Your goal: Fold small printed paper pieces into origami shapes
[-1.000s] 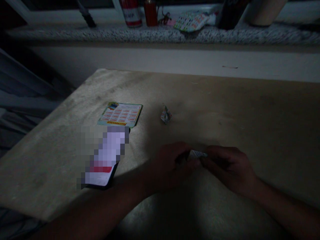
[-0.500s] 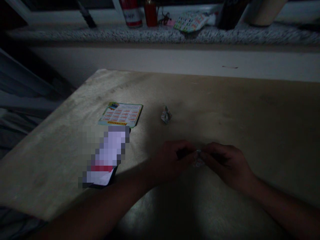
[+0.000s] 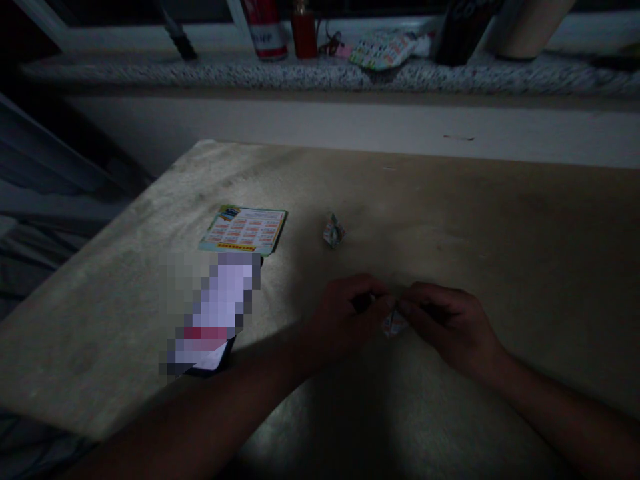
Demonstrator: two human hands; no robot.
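Observation:
A small piece of printed paper (image 3: 393, 325) is pinched between my two hands, low in the middle of the head view. My left hand (image 3: 350, 313) grips it from the left with thumb and forefinger. From the right, my right hand (image 3: 453, 320) pinches it too, the fingertips of both hands almost touching. Beyond my hands lies a small folded printed paper piece (image 3: 333, 231) on the table (image 3: 525, 253). Left of it is a flat stack of printed cards or sheets (image 3: 245, 229), and a phone with a blurred lit screen (image 3: 220, 300) lies just below that.
Along the back, a speckled stone sill (image 3: 225, 75) holds a red and white can (image 3: 266, 30), a small red bottle (image 3: 304, 33), a crumpled printed packet (image 3: 383, 50), a dark bottle (image 3: 463, 30) and a beige cylinder (image 3: 533, 27).
The paper between my hands has tilted a little, and more of its printed face shows. My fingers have shifted slightly around it. The view has moved slightly.

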